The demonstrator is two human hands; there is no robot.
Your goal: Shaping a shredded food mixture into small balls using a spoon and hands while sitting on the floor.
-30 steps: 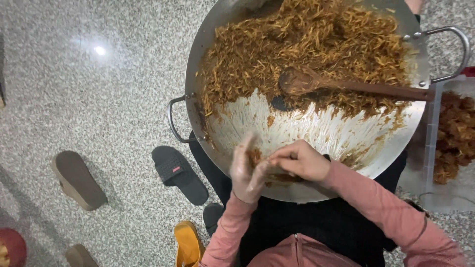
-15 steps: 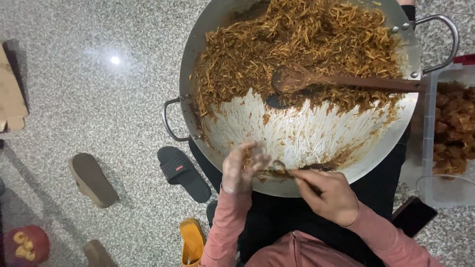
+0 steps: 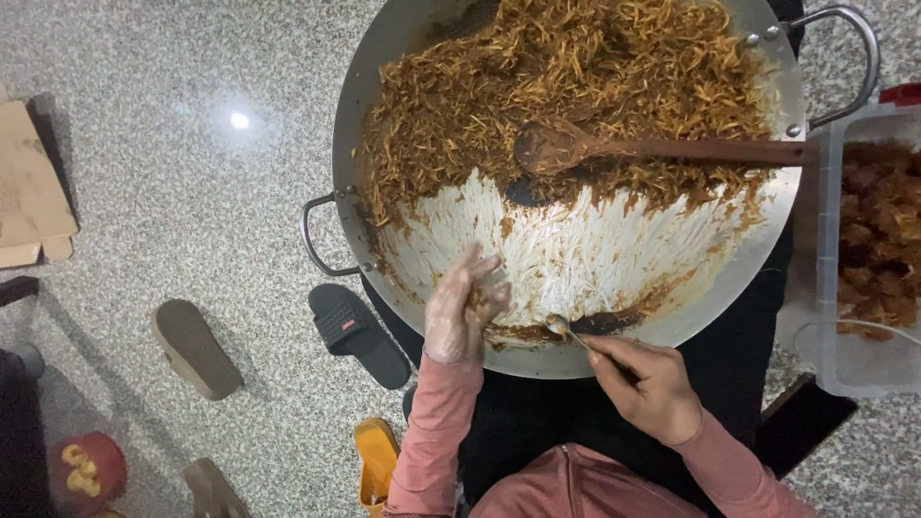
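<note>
A large metal wok [image 3: 422,240] holds a heap of brown shredded food [image 3: 566,86] in its far half; the near half is scraped pale. A wooden spoon [image 3: 662,149] lies across the food, handle to the right. My left hand [image 3: 463,307], in a thin clear glove, is cupped over the wok's near rim with a small clump of the food in its fingers. My right hand [image 3: 648,384] grips a small metal spoon [image 3: 564,329] whose bowl touches the wok's near edge.
A clear plastic tub [image 3: 844,288] with brown food portions stands to the right. On the speckled floor lie a black slipper [image 3: 357,334], a brown slipper [image 3: 195,347], an orange slipper [image 3: 376,460], cardboard [image 3: 29,192] at the left and a red object [image 3: 86,472].
My hands were together at the wok's near rim. The right hand has drawn back and to the right, and now holds the small spoon at the rim. The view has shifted slightly.
</note>
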